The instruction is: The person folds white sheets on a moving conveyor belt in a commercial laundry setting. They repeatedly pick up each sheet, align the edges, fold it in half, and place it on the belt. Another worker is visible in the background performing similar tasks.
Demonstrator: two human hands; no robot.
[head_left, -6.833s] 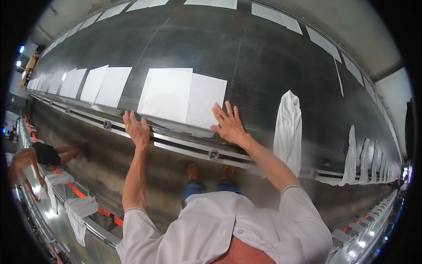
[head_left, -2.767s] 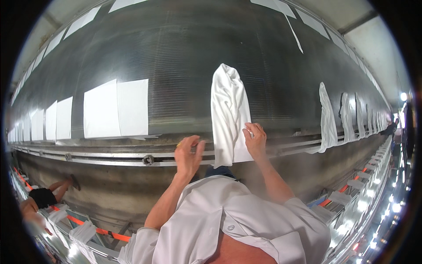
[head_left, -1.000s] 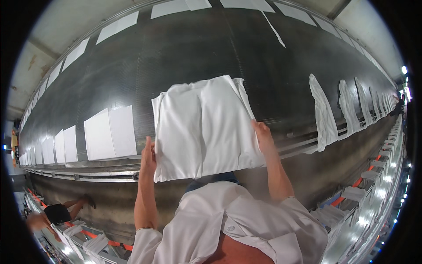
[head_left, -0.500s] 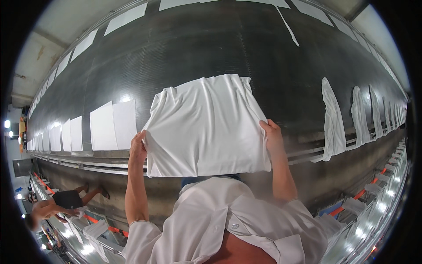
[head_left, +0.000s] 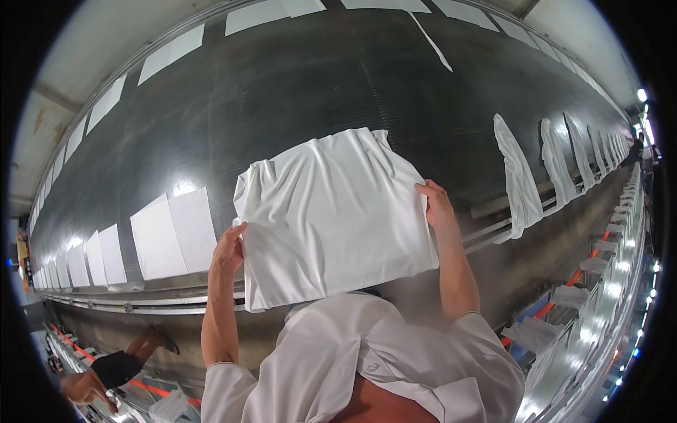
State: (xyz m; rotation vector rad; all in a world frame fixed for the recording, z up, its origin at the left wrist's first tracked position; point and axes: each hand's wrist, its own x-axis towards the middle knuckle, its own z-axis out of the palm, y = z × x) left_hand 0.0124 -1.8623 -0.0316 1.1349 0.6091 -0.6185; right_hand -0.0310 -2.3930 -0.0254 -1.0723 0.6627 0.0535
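A worker in a white short-sleeved shirt point(head_left: 303, 352) spreads a white fabric panel point(head_left: 345, 218) between two bare hands at the centre of the frame, over the near edge of a long dark-topped table point(head_left: 296, 92). The left hand point(head_left: 227, 248), left of centre, pinches one side edge, thumb and fingers closed on the cloth; the right hand point(head_left: 438, 201), right of centre, grips the opposite side the same way. Folds run down from the panel's rumpled far edge. Flat white panels point(head_left: 169, 236) line the table at the left of the frame, while narrow, bunched white cloths point(head_left: 517, 180) lie in a row at the right. Another person point(head_left: 116, 369) bends at lower left.
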